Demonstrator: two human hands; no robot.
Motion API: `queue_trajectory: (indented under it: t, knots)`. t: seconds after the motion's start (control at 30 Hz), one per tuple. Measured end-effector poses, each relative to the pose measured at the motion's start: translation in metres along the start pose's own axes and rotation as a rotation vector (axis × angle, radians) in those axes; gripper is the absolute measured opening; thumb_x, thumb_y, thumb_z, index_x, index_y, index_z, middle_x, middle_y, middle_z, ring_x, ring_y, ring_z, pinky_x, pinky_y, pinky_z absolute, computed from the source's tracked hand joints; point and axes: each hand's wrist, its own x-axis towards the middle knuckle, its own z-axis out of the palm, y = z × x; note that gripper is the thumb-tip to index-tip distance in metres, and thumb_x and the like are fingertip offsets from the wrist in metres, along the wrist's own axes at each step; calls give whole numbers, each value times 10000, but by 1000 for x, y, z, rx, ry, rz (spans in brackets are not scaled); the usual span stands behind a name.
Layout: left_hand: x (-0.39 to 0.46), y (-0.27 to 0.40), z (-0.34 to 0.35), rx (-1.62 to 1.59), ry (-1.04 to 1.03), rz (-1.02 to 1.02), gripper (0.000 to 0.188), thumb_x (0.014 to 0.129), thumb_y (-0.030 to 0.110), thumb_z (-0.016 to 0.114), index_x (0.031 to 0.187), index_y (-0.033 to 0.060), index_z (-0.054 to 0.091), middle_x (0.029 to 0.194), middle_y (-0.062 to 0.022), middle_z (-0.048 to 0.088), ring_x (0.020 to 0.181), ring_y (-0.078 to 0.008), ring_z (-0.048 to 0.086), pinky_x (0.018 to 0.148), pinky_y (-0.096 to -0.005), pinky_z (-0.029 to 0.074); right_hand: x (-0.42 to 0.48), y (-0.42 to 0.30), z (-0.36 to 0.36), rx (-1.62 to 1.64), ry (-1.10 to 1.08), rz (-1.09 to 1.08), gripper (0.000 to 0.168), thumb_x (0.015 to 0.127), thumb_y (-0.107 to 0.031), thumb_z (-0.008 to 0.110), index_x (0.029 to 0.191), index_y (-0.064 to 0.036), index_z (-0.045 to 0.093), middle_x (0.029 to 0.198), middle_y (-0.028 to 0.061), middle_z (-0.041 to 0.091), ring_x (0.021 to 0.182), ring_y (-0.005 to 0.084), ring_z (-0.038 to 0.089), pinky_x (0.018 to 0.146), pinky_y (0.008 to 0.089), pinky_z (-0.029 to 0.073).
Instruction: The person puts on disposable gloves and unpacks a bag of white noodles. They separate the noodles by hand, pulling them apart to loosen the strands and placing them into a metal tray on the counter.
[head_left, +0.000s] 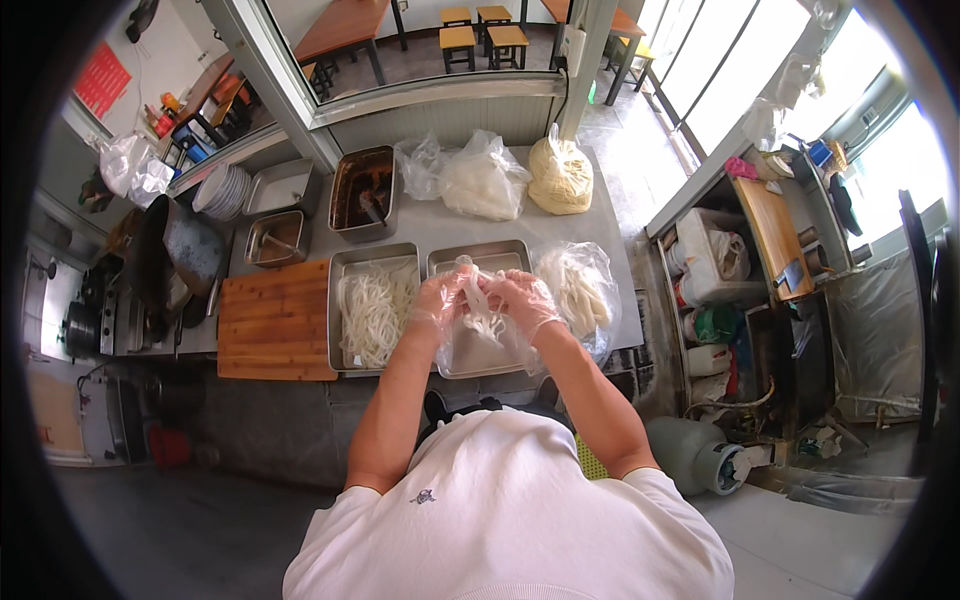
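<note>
Both hands wear clear plastic gloves. My left hand (442, 298) and my right hand (525, 298) meet over a metal tray (480, 365), holding a bunch of thick white noodles (486, 319) between them. The noodles hang down above the tray. Left of it stands another metal tray (336, 330) with a heap of loose white noodles (375, 319). To the right lies an open clear plastic bag (604, 274) with more white noodles (581, 304) inside. The gloves partly hide the fingers.
A wooden cutting board (274, 322) adjoins the left tray. Behind are a metal container of dark sauce (360, 187), a bag of white food (487, 180) and a bag of yellow noodles (561, 176). A wok (154, 255) and stacked plates (223, 191) stand left; a gas cylinder (682, 454) stands right.
</note>
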Motion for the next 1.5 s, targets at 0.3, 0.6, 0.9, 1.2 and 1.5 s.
queue_trajectory:
  t: [0.3,0.6,0.9,1.2,1.5]
  knots:
    - [-10,26,-6,-240,-83,55,294,940,285,599,839,9,588,779,-93,601,779,-233,608,817,-423,523,21,37,-40,368,53,41,96,811,-122,603,826,-27,605,786,94,634,711,199,627,689,322,530]
    - [-52,84,16,-125,-94,279,184,906,169,632,964,-6,634,843,-79,650,786,-210,633,819,-384,540,39,96,-97,-1018,446,-104,247,751,-244,570,672,-23,649,642,165,639,622,250,639,618,399,494]
    - [-38,65,17,-153,-78,163,233,886,69,662,1083,-53,638,1053,-168,683,932,-253,674,842,-394,555,17,49,-68,-288,143,81,261,816,-265,622,884,-25,700,747,114,665,663,220,634,628,323,502]
    - [-6,6,-6,-91,13,27,260,943,180,612,1082,-38,639,1039,-137,678,895,-219,672,773,-378,587,-14,-22,15,-221,-96,-79,171,846,-195,665,871,-26,672,711,-9,587,608,67,516,542,220,415]
    - [-14,6,-5,88,28,31,220,935,233,628,1041,47,679,970,-56,689,868,-160,660,777,-322,556,-7,-10,8,-72,-102,-8,132,830,-165,668,842,-35,650,715,10,607,611,70,529,555,224,427]
